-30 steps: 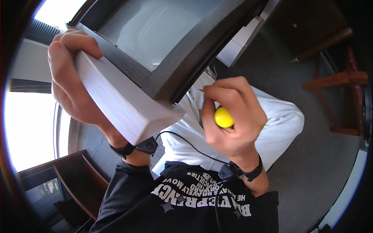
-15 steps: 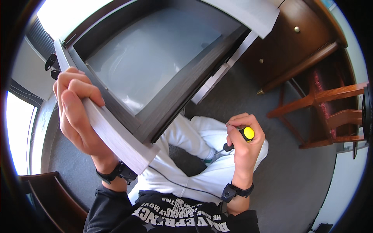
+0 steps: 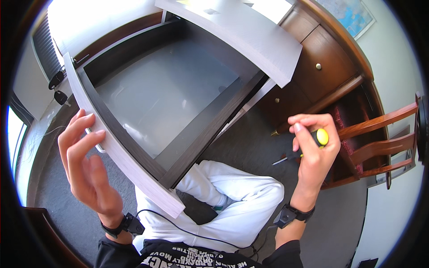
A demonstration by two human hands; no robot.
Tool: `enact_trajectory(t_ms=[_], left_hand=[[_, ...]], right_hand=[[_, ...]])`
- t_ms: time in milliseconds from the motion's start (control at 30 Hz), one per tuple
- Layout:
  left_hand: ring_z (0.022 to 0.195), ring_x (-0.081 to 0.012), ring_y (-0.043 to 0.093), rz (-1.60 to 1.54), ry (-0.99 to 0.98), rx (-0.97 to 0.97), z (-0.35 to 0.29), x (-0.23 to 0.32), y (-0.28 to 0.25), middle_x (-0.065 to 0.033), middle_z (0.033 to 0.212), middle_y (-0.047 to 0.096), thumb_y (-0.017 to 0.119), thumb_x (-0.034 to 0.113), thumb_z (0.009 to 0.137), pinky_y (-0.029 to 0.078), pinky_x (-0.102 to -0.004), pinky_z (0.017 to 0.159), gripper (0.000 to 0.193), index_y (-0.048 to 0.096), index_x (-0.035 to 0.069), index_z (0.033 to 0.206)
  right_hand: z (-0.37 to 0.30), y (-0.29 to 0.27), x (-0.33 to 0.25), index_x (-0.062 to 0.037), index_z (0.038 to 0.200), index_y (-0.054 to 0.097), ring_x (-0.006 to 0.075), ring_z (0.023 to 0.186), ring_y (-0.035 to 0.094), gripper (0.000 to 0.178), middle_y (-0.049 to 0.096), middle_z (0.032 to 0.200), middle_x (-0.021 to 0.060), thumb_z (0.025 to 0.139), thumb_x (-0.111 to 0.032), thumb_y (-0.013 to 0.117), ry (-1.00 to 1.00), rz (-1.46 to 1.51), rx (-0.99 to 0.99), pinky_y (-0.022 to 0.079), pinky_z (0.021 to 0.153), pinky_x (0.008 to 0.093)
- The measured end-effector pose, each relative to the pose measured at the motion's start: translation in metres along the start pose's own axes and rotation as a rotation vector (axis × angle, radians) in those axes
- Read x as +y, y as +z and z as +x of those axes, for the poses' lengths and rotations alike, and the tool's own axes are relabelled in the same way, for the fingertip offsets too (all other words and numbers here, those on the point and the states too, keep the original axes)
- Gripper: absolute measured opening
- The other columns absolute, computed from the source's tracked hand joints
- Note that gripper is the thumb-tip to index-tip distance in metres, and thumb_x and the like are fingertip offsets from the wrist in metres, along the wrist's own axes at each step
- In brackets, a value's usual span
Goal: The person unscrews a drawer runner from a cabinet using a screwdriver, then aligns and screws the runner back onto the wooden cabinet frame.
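A grey wood-grain drawer (image 3: 134,176) stands pulled out of a pale cabinet (image 3: 250,40), and a clear sheet (image 3: 165,94) covers its bottom. By the outer face of the drawer front is my left hand (image 3: 87,165), fingers apart and loosely bent. Its fingertips are at the pale drawer handle (image 3: 101,148); whether they touch it is hard to tell. My right hand (image 3: 316,152), off to the right of the drawer, is closed around a screwdriver (image 3: 322,137) with a yellow and black handle. The screwdriver's metal shaft points left, away from the drawer front.
Black-headed keys (image 3: 57,80) hang at the drawer front's far left end. A brown wooden cabinet (image 3: 330,58) with round knobs stands behind on the right, beside a wooden chair (image 3: 380,152). My crossed legs (image 3: 237,183) are under the drawer's near corner. A dark cable (image 3: 187,230) crosses my lap.
My left hand has let go of the drawer front's top edge and moved down to its outer face. My right hand has moved right and up with the screwdriver. The view has shifted.
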State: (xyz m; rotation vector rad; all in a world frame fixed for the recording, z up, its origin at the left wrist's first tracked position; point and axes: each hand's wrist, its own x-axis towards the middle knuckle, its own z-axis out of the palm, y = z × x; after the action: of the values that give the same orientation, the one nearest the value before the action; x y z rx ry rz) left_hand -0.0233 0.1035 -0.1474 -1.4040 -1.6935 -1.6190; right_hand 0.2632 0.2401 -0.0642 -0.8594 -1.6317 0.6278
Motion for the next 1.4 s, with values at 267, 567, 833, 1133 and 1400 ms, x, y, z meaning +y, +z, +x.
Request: enact_trajectory(t_ms=[267,567,833,1133,1400], left_hand=[[0.124,-0.0367,0.047,0.073,0.162,-0.06,-0.012,-0.007,-0.012,-0.0161,0.126,0.054,0.062,0.033,0.081,0.041,-0.0577,0.099,0.032,0.064,0.023,0.111],[0.113,-0.0321,0.052,0.017,0.082,-0.146,-0.02,-0.038,-0.016,-0.0168,0.121,0.053,0.068,0.018,0.071,0.046,-0.0458,0.092,0.046,0.059,0.011,0.115],[0.113,-0.0322,0.049,0.07,0.133,-0.202,-0.018,-0.061,-0.013,-0.0132,0.117,0.054,0.08,0.022,0.065,0.043,-0.0475,0.093,0.047,0.058,0.013,0.105],[0.101,-0.0276,0.051,0.135,0.221,-0.23,0.001,-0.058,-0.007,-0.0061,0.096,0.059,0.087,0.019,0.06,0.046,-0.0415,0.083,0.035,0.063,0.012,0.084],[0.09,-0.0243,0.052,0.136,0.343,-0.246,0.01,-0.049,-0.006,-0.0038,0.085,0.056,0.083,0.027,0.06,0.047,-0.0386,0.075,0.032,0.063,0.012,0.081]], right_hand=[[0.094,0.007,-0.005,-0.0004,0.081,0.063,0.0053,0.061,0.055,0.003,0.064,0.074,0.0038,0.081,0.0,0.066,-0.101,-0.388,-0.128,0.042,0.05,0.0198],[0.156,0.021,0.033,-0.0003,0.084,0.063,0.0099,0.073,0.059,0.011,0.063,0.076,0.0028,0.075,-0.003,0.07,-0.069,-0.481,-0.309,0.049,0.068,0.0253],[0.161,0.029,0.035,-0.0025,0.092,0.065,0.0132,0.073,0.061,0.02,0.065,0.077,0.0038,0.074,-0.007,0.072,-0.064,-0.596,-0.339,0.051,0.071,0.0272],[0.122,-0.004,0.013,-0.004,0.103,0.065,0.0126,0.074,0.055,0.028,0.061,0.087,0.0044,0.076,-0.006,0.071,-0.13,-0.466,-0.196,0.047,0.072,0.0261],[0.023,-0.021,-0.03,-0.0019,0.095,0.064,0.0123,0.068,0.057,0.024,0.062,0.086,0.0066,0.074,0.008,0.067,-0.232,-0.404,-0.263,0.045,0.068,0.0239]])
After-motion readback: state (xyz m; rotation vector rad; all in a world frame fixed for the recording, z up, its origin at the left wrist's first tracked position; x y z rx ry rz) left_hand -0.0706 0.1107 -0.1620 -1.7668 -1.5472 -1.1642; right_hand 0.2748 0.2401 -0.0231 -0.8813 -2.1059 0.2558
